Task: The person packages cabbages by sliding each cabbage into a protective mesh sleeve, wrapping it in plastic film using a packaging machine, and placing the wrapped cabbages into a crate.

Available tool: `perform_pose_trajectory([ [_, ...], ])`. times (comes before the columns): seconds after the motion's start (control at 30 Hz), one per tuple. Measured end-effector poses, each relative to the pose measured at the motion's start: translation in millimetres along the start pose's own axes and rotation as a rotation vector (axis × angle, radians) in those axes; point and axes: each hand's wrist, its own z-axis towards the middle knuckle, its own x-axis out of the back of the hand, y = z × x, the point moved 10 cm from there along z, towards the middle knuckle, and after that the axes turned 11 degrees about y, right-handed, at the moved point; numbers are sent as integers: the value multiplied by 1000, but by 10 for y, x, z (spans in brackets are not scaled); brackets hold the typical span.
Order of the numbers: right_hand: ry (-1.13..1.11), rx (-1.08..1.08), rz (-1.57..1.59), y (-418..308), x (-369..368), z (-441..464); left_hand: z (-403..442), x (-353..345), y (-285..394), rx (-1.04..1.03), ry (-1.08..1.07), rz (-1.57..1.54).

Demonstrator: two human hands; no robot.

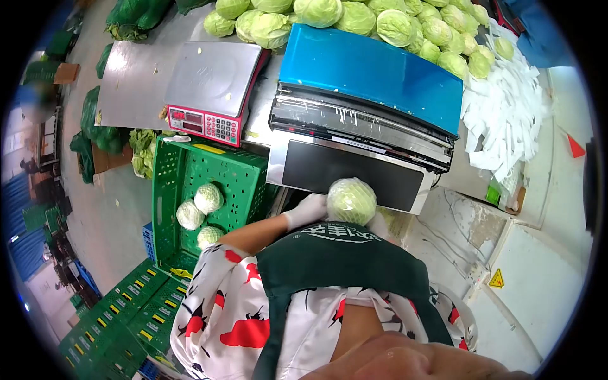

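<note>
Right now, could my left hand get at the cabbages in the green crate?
Likely yes: the crate stands open close by, and no lid covers its cabbages. The left hand is at the wrapped cabbage, though, so it may have to leave that first.

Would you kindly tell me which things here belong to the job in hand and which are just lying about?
In use, it seems: film-wrapped cabbage at the left hand; blue-topped wrapping machine; green crate with three cabbages; cabbage heap.
Apparently lying about: white strips; cabbage leaves; cardboard.
</note>
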Motion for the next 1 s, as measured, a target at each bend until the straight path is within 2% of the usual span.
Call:
perform_pose_trajectory([
  [0.03, 9, 22, 87, -188, -114, 85, 112, -263, -14, -261, -68, 407],
  [0.13, -78, 62, 347, -857, -218, 208, -27, -14, 221, -492, 94, 453],
  [0.17, -136, 61, 430, -1092, -169, 186, -74, 104, 300, -759, 316, 314],
  [0.2, -210, 48, 504, -1303, -107, 131, -65, 269, 511, -716, 383, 481],
  [0.23, -283, 36, 566, -1498, -43, 73, -87, 601, 871, -629, 364, 288],
  [0.27, -348, 26, 619, -1685, 21, 22, -86, 912, 1016, -559, 529, -208],
  [0.3, -393, 27, 654, -1867, 88, 4, -49, 1119, 1151, -393, 531, -524],
  [0.33, -402, 43, 671, -2031, 171, 32, -32, 1263, 1312, -468, 685, -614],
  [0.4, -369, 78, 683, -2268, 315, 101, 105, 1168, 1342, -220, 486, -764],
  [0.43, -281, 115, 655, -2337, 423, 162, 69, 1226, 1436, -259, 515, -634],
  [0.47, -178, 159, 608, -2374, 537, 203, 115, 1021, 1360, -290, 343, -786],
  [0.53, 152, 294, 352, -2403, 899, 212, 9, 716, 1193, -110, -69, -1162],
  [0.6, 415, 293, 304, -2290, 1143, 199, -300, 643, 1078, 132, -353, -1456],
  [0.63, 477, 310, 204, -2369, 1261, 161, -282, 660, 812, 224, -240, -1485],
  [0.67, 477, 303, 347, -2447, 1340, 153, -293, 719, 612, 319, -123, -1508],
  [0.7, 448, 293, 371, -2411, 1361, 235, -349, 864, 435, 328, 33, -1531],
  [0.73, 412, 283, 394, -2354, 1397, 319, -437, 1082, 269, 317, 169, -1498],
  [0.77, 368, 264, 415, -2322, 1432, 374, -518, 1260, -23, 293, 211, -1686],
  [0.8, 323, 247, 436, -2293, 1461, 428, -585, 1481, -377, 145, 230, -1764],
  [0.83, 277, 230, 457, -2278, 1477, 484, -819, 1722, -537, 172, 335, -1762],
  [0.87, 283, 241, 423, -2288, 1528, 510, -1018, 1865, -1001, 257, 426, -1659],
  [0.9, 289, 250, 390, -2294, 1568, 517, -1341, 2080, -1033, 254, 577, -1541],
  [0.93, 294, 258, 357, -2287, 1600, 526, -1453, 2168, -1878, 291, 667, -1465],
  [0.97, 301, 264, 367, -2247, 1614, 562, -1550, 2216, -1790, 337, 594, -1495],
  [1.0, 290, 256, 358, -2223, 1602, 594, -1710, 2461, -2004, 348, 777, -1102],
])
